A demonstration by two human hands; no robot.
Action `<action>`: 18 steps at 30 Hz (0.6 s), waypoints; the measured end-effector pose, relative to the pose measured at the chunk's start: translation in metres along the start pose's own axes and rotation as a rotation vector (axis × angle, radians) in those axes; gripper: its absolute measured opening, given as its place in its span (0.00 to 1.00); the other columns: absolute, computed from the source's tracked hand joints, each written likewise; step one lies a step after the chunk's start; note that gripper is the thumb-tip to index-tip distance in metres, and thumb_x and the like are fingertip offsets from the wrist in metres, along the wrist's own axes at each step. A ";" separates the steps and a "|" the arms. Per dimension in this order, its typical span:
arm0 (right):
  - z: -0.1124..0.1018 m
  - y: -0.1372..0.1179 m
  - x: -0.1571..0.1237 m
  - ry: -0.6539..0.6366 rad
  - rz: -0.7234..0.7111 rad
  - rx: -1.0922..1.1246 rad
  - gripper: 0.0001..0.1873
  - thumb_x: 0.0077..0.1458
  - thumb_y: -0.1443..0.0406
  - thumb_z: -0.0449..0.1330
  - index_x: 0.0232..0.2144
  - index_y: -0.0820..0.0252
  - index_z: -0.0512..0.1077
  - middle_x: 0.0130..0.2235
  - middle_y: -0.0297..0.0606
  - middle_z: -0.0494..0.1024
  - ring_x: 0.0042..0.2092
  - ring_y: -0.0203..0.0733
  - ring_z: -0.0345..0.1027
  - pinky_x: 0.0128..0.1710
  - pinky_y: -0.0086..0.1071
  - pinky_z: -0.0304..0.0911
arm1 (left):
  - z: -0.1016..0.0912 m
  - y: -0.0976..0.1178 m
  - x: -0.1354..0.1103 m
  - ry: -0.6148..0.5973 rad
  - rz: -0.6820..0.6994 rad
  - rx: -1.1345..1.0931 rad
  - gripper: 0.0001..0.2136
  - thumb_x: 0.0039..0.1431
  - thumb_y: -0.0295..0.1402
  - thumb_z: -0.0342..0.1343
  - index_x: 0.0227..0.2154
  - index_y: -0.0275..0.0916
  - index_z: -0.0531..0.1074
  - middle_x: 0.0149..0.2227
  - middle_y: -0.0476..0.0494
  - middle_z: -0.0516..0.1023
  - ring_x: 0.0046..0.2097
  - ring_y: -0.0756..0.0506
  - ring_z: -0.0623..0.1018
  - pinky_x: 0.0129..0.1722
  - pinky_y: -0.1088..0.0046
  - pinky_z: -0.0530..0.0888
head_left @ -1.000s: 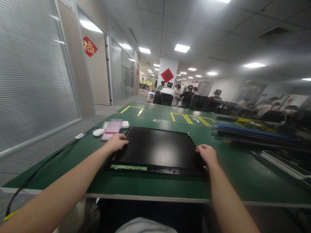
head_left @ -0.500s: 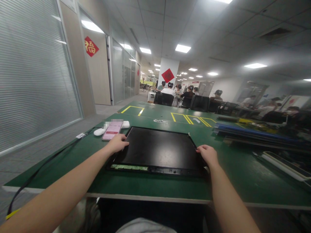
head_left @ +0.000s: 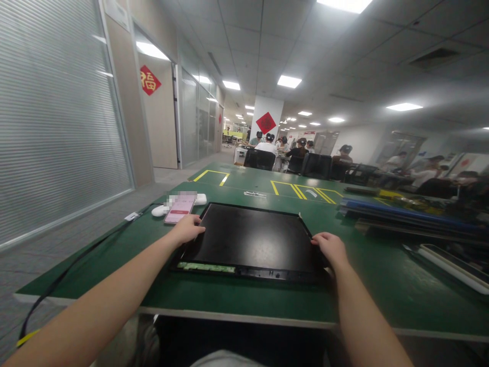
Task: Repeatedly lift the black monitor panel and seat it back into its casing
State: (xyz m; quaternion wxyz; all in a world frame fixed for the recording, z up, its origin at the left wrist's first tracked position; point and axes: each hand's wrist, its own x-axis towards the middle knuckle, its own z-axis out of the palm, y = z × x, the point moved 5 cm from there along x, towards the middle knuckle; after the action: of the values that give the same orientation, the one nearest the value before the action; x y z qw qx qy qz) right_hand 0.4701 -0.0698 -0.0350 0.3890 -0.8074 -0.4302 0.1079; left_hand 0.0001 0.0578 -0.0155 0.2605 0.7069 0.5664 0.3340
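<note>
A black flat screen panel (head_left: 255, 239) in a dark frame lies face up on the green table (head_left: 237, 300). Along its near edge runs a green circuit board strip (head_left: 207, 267). My left hand (head_left: 188, 229) grips the panel's left edge, thumb over the rim. At the right edge my right hand (head_left: 331, 246) pinches the frame between thumb and fingers. The undersides of the fingers on both hands are hidden. Just beyond my left hand rests a phone (head_left: 179, 210) with a pinkish lit screen, leaning on a white object (head_left: 159, 210).
Yellow tape marks (head_left: 290, 188) outline areas at the table's far side. Blue strips (head_left: 382, 211) and dark bars are stacked on the right, with a white-edged slab (head_left: 454, 266) nearer. A black strap (head_left: 76, 262) hangs over the left edge. Several people sit at tables beyond.
The whole view has shifted slightly, with the scene a little lower and to the right. Both hands keep their hold on the panel, which shows no clear movement on the table.
</note>
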 end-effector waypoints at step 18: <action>0.001 0.003 -0.001 0.006 0.051 0.051 0.12 0.46 0.61 0.56 0.29 0.56 0.79 0.29 0.36 0.81 0.38 0.45 0.74 0.36 0.33 0.61 | -0.003 0.002 0.001 0.045 0.063 0.060 0.06 0.35 0.29 0.63 0.13 0.43 0.71 0.30 0.41 0.80 0.46 0.32 0.77 0.47 0.63 0.71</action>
State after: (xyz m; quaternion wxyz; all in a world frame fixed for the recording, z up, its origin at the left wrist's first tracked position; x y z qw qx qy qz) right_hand 0.4707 -0.0706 -0.0379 0.4080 -0.8081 -0.4055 0.1264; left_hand -0.0002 0.0580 -0.0118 0.2157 0.7240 0.5595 0.3409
